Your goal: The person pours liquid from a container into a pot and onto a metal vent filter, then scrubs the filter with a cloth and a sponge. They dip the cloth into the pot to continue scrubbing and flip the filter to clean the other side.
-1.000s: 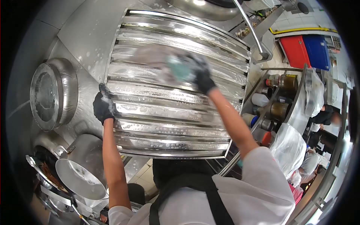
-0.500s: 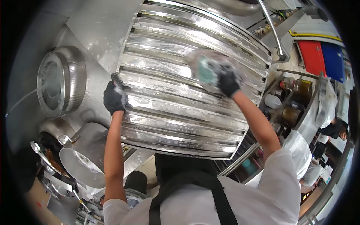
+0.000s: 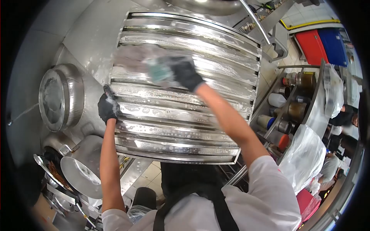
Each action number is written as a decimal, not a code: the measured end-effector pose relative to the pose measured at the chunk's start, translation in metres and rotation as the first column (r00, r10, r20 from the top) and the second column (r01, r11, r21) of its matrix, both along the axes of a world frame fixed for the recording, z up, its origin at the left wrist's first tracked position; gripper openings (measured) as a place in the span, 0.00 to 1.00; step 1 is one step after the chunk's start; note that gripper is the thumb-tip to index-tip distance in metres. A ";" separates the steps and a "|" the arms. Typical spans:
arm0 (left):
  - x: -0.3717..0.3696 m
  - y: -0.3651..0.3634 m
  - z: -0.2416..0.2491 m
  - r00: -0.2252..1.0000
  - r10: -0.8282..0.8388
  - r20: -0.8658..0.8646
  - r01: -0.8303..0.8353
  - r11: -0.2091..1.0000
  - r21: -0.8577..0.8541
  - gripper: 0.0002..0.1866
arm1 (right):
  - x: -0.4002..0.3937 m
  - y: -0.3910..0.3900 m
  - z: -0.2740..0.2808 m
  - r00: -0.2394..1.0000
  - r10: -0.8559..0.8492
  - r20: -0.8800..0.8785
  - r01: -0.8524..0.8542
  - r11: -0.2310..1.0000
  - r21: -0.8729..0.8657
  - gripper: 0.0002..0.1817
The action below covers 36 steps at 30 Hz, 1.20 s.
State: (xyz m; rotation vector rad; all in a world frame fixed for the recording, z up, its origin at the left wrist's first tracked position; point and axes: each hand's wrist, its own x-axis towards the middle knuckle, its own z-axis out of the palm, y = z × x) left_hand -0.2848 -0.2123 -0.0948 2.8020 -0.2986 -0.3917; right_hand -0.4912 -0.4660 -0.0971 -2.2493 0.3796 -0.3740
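Note:
A large slatted stainless-steel hood filter [image 3: 173, 133] lies tilted in front of me, with soap suds and drops along its slats. My left hand [image 3: 108, 106], in a black glove, is closed around the filter's left edge, its thumb along the rim. On the upper half of the slats, my right hand [image 3: 186, 73], also black-gloved, presses a green scouring pad [image 3: 160, 72]. A greyish-brown cloth [image 3: 135, 57] trails left from the same hand. Motion blurs the pad and cloth, and the fingertips are partly hidden.
A metal pot [image 3: 61, 98] lies on its side at the left, with a large saucepan [image 3: 83, 169] below it. To the right, a shelf [image 3: 283, 107] holds jars and containers. Red [image 3: 310, 47] and blue [image 3: 332, 46] panels stand behind. Other people are at the far right.
My right hand has swept left across the slats with the pad and cloth. My left hand keeps its hold on the filter's edge. The whole view has shifted slightly.

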 end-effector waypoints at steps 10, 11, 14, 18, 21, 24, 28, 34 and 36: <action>0.007 0.002 -0.005 0.999 0.005 0.034 -0.007 0.998 0.060 0.36 | -0.247 -0.165 0.133 0.957 -0.211 -0.199 0.235 0.966 0.104 0.32; 0.008 0.004 -0.010 0.998 0.009 0.063 -0.012 0.999 0.043 0.36 | -0.255 -0.163 0.126 0.913 -0.254 -0.319 0.354 0.881 0.315 0.35; 0.002 -0.004 0.012 0.995 0.052 -0.084 -0.052 0.999 -0.003 0.36 | -0.286 -0.165 0.019 0.904 -0.203 -0.376 0.171 0.978 -0.117 0.40; 0.007 0.006 -0.011 0.998 -0.021 0.054 0.020 0.999 0.026 0.30 | -0.216 -0.104 0.015 0.848 -0.428 -0.311 0.225 0.824 -0.520 0.39; 0.006 0.002 -0.005 0.998 -0.028 0.058 0.025 0.999 0.049 0.27 | -0.167 -0.082 -0.012 0.799 -0.556 -0.229 0.227 0.632 -0.741 0.39; 0.008 0.005 -0.008 0.997 -0.030 0.068 0.027 0.999 0.040 0.21 | -0.093 -0.084 -0.033 0.849 -0.484 -0.209 0.242 0.710 -0.662 0.44; 0.006 0.006 -0.009 0.996 -0.045 0.082 0.040 0.997 0.065 0.20 | 0.077 -0.041 -0.021 0.933 -0.200 -0.300 0.071 0.917 -0.391 0.30; 0.016 0.006 -0.015 0.999 -0.028 0.036 0.026 0.998 0.062 0.24 | 0.281 0.035 -0.026 0.936 -0.240 0.256 0.286 0.944 -0.162 0.25; 0.014 0.008 -0.009 0.997 -0.047 0.064 0.043 0.997 0.065 0.24 | 0.235 0.027 0.011 0.996 -0.078 0.050 0.089 0.955 -0.284 0.26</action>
